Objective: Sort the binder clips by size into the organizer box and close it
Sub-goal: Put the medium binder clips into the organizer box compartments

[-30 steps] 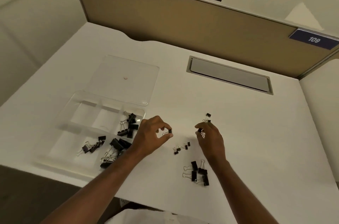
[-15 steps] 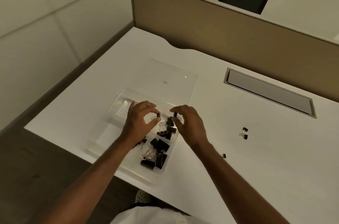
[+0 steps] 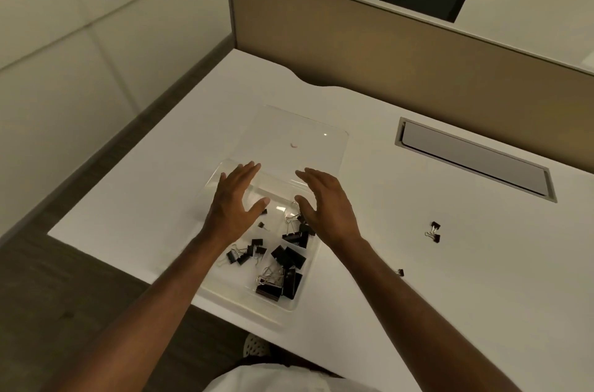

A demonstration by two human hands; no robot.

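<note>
Organizer box [image 3: 302, 303] under both empty, spread hands [image 3: 236, 203] [image 3: 328, 205]; stray binder clips [image 3: 434, 232] well right.

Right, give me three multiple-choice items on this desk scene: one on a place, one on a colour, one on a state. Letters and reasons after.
1. Where do the two stray binder clips lie?
A. on the desk to the right of the organizer box
B. on the lid
C. on the floor

2. What colour are the bodies of the clips in the box?
A. red
B. black
C. white

3. How is the clear lid of the organizer box?
A. shut over the box
B. held upright
C. open, lying flat behind the box

A: they sit on the bare desk.
B: all show black.
C: it lies flat, and the left hand and right hand hang open over the box, holding nothing.
</note>
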